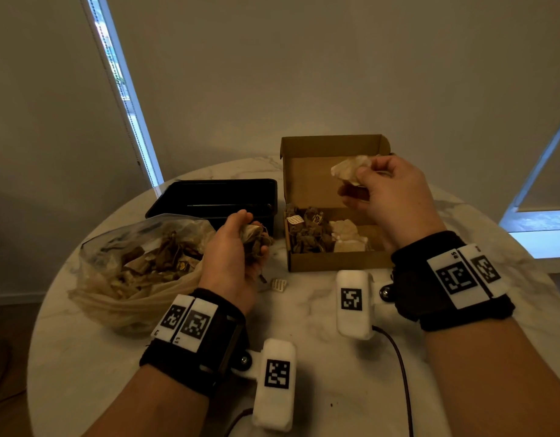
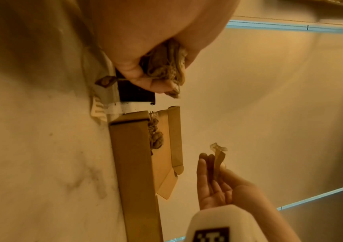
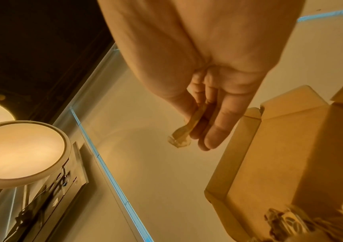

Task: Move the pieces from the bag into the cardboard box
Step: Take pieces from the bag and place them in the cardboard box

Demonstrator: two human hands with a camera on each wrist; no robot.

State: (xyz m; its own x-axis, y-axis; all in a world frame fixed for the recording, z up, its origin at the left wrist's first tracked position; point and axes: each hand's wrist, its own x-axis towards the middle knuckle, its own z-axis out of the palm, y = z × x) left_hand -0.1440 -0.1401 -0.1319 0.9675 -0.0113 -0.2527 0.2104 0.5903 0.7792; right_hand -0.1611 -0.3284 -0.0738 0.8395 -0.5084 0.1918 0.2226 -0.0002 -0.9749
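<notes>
you are pinching a pale tea bag in your right hand above the cardboard box; your left hand is clutching a brown clump between the plastic bag and the box. next, i judge, you are dropping both in.

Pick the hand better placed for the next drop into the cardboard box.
Right. The right hand already holds a pale piece over the open cardboard box; the left hand grips a brown clump between bag and box.
</notes>
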